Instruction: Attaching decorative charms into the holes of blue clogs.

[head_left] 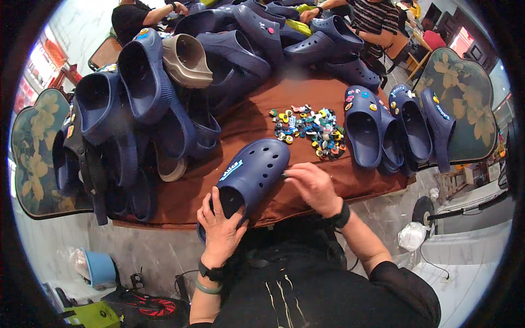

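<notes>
1. Your left hand point(221, 232) is partly curled around the heel end of the clog point(260, 167), gripping it, with the thumb at the foot opening.
2. Your right hand point(313, 187) has its fingers drawn nearly together, tips just beside the clog's right edge; you cannot tell from this view whether they pinch anything.
3. The clog, navy, thus lies between your hands, top up, its toe pointing away and to the right, its heel toward you at the table's near edge.
4. A pale-blue lettered charm point(231, 170) sits on the left part of its upper, near the opening.
5. Beyond your right hand, a pile of small charms point(314, 131) lies loose on the brown cloth point(260, 106).
6. To the pile's right stand decorated clogs point(365, 139).
7. To your left rises a heap of navy clogs point(145, 79), with a beige clog point(187, 60) among them.
8. Across the table, two other people's arms show.
</notes>
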A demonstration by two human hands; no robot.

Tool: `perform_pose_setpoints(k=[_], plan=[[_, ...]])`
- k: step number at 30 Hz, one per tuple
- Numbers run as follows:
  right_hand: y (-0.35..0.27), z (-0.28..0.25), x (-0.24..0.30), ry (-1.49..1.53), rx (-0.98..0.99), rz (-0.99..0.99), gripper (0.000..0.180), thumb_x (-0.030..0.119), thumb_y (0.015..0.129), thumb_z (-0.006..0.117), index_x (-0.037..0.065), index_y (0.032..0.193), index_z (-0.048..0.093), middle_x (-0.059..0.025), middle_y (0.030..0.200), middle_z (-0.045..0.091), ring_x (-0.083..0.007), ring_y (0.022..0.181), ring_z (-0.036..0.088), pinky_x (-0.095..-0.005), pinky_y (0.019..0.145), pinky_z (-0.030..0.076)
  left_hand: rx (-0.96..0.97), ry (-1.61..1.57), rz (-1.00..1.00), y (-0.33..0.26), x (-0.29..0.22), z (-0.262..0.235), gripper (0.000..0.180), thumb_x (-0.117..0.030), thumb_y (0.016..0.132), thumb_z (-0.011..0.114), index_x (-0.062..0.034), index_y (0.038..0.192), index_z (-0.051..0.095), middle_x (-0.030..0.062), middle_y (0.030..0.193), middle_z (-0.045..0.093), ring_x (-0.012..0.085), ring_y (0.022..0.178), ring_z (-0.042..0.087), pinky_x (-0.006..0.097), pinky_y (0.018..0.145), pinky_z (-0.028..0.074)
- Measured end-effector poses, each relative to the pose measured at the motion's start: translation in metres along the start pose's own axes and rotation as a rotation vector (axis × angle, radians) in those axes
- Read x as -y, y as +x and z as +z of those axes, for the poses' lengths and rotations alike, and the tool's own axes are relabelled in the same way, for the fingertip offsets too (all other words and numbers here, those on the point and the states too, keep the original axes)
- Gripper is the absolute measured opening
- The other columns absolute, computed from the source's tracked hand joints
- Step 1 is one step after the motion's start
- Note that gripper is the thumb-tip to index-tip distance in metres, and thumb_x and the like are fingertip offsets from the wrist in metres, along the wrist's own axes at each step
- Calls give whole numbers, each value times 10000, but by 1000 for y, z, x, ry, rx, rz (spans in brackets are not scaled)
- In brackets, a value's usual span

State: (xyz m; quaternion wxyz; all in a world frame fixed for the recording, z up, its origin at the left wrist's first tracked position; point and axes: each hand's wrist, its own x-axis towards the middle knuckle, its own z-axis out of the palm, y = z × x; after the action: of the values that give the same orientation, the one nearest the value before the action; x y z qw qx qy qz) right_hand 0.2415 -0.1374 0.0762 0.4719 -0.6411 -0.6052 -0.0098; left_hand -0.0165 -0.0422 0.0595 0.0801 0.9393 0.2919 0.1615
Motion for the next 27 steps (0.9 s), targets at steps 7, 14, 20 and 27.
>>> perform_pose_setpoints(k=[7,14,20,27], plan=[[6,49,12,-37,-99,-222,269,66,750,776,51,998,675,-80,883,626,-256,768,623,-340,644,536,-9,0,18,1,1,2,395,-262,734,767,-239,1121,690,244,1568,140,434,1360,232,545,1029,257],[-16,59,33,-205,-19,-157,425,16,757,674,65,1178,647,-64,1056,579,-271,978,565,-388,849,466,53,-29,-6,1,5,-2,417,-246,730,770,-237,1137,681,270,1562,127,449,1359,224,549,1026,257],[-4,42,34,-277,122,-146,431,51,741,677,39,1169,636,-43,1013,579,-254,1008,533,-417,874,405,56,-80,41,5,5,-3,410,-231,733,764,-210,1135,680,285,1565,107,461,1374,198,561,1033,242],[-10,50,38,-322,127,-133,403,84,767,650,50,1168,633,-50,956,584,-250,998,530,-416,880,408,66,-111,7,5,4,-4,349,-264,770,724,-186,1109,698,302,1564,98,465,1388,173,574,1055,216]])
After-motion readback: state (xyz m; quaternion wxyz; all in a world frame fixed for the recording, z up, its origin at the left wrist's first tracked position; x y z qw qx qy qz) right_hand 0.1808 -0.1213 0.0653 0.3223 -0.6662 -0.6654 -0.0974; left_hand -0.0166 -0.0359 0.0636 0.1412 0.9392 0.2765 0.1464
